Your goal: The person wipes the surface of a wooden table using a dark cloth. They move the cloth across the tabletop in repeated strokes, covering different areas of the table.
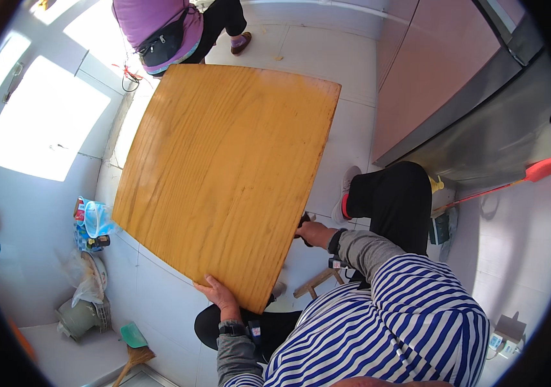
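Observation:
A wooden tabletop (232, 159) with yellow-brown grain lies tilted in the view before me. My left hand (219, 296) grips its near edge, the thumb on top and the other fingers mostly hidden. At the right edge, my right hand (317, 233) is closed around a small dark object (303, 227), too covered to name, held against the wood. What lies underneath the tabletop is out of sight.
Another person (159, 29) is beyond the far edge. Left stand a blue plastic bin (97, 218), a greenish bucket (77, 319) and a broom (137, 355). A small wooden stool (318, 282) is near my legs; a red fly swatter (541, 169) leans right, below a metal-edged cabinet (430, 72).

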The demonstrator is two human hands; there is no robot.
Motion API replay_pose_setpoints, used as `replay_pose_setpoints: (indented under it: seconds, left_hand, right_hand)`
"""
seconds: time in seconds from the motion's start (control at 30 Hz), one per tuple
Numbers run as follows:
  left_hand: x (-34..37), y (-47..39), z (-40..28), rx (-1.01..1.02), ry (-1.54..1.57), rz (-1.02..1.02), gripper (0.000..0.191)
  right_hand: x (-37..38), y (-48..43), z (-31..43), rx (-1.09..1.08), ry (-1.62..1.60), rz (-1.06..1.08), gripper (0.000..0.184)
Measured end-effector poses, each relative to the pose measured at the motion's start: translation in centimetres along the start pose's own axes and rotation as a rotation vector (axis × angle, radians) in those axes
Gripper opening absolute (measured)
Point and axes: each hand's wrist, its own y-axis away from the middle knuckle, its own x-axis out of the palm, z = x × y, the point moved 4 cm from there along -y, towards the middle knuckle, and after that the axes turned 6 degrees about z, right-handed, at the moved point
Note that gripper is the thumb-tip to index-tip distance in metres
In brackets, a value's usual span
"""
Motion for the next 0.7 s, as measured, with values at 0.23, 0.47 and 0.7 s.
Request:
replay_pose_setpoints:
  seconds: [0.23,0.47,0.7]
  left_hand:
    - [0.6,-0.4,0.2,0.113,0.140,-0.013,0.067]
    - [1.6,-1.3,1.9,0.082,0.214,0.023,0.073]
    - [1.3,-1.0,3.4,0.105,0.381,0.212,0.082]
  right_hand:
    - [-6.4,5.8,8.5,-0.110,-0.010,0.590,0.023]
    - [-20.0,12.8,21.3,-0.195,-0.276,0.450,0.044]
    - [-22.2,10.6,22.9,-0.047,-0.147,-0.346,0.040]
